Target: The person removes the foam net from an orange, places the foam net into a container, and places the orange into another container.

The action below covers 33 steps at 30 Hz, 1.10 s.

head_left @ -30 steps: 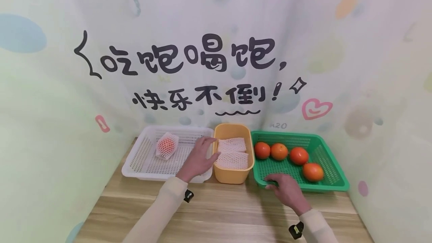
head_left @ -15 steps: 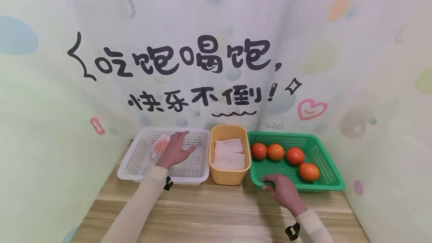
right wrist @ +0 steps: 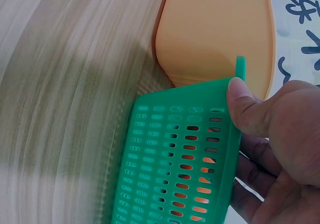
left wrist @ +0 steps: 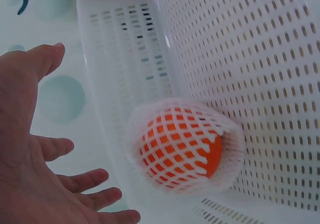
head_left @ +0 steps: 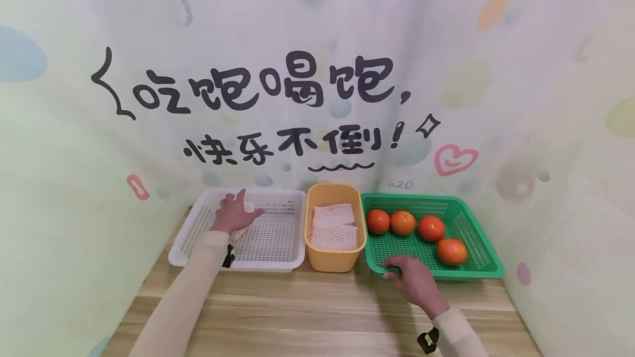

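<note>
My left hand [head_left: 232, 215] is held over the left part of the white basket [head_left: 278, 265], fingers spread and nothing in its grasp. Below it lies a tomato [left wrist: 175, 149] in a white foam net, mostly covered by the hand in the head view; the left wrist view shows a gap between the two. My right hand [head_left: 415, 284] grips the near left rim of the green basket [right wrist: 175, 134], thumb on the outer side and fingers over the inner side. Several bare tomatoes [head_left: 431, 228] sit in the green basket.
Between the two baskets stands a yellow bin [head_left: 334, 262] with white foam nets [head_left: 334, 237] stacked inside. All three containers stand in a row on the wood-grain table [head_left: 297, 318], against a printed cloth backdrop [head_left: 278, 26].
My left hand has moved left from the yellow bin's edge to above the netted tomato. The right hand keeps its hold on the green basket's rim. The head view has shifted slightly.
</note>
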Each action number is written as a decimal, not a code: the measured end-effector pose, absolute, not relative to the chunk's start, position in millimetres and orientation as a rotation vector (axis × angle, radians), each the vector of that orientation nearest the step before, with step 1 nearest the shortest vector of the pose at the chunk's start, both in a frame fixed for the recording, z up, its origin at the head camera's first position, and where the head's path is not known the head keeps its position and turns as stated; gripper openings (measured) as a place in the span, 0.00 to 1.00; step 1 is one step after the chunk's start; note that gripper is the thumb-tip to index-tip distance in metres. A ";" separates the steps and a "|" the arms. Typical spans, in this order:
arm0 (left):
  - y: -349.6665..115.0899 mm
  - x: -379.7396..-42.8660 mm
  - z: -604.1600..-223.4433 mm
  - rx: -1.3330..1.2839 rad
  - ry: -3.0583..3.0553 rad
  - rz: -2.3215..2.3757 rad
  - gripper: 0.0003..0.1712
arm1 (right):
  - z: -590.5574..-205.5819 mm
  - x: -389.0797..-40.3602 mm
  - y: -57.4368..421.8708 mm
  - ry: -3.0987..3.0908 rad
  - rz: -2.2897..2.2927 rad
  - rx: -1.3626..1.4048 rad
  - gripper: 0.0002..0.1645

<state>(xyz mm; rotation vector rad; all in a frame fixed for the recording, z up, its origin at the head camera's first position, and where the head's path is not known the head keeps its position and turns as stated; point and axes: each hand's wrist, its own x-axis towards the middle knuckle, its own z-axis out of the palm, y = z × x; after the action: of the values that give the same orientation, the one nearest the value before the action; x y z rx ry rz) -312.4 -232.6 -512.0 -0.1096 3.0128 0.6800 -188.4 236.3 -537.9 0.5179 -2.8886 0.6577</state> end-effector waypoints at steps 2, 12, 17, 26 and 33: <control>-234.6 -313.7 -512.6 -0.151 2.980 0.681 0.58 | -538.3 -188.2 236.6 -2.888 0.659 0.510 0.13; -243.1 -313.4 -518.2 -0.296 2.792 0.655 0.61 | -540.6 -188.9 235.4 -2.876 0.677 0.496 0.13; -248.1 -321.2 -525.9 -0.284 2.797 0.559 0.53 | -539.3 -188.7 234.2 -2.871 0.678 0.485 0.12; -259.9 -334.4 -541.5 -0.274 2.857 0.477 0.35 | -538.5 -188.8 232.9 -2.892 0.676 0.478 0.14; -254.7 -329.3 -531.5 -0.253 2.868 0.541 0.35 | -538.8 -187.8 235.8 -2.880 0.667 0.473 0.13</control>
<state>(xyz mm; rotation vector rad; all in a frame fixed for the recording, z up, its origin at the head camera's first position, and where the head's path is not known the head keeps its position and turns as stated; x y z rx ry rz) -329.3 -254.7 -531.5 -0.2529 2.8679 0.5408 -187.8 235.8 -538.8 0.4735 -2.8797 0.6670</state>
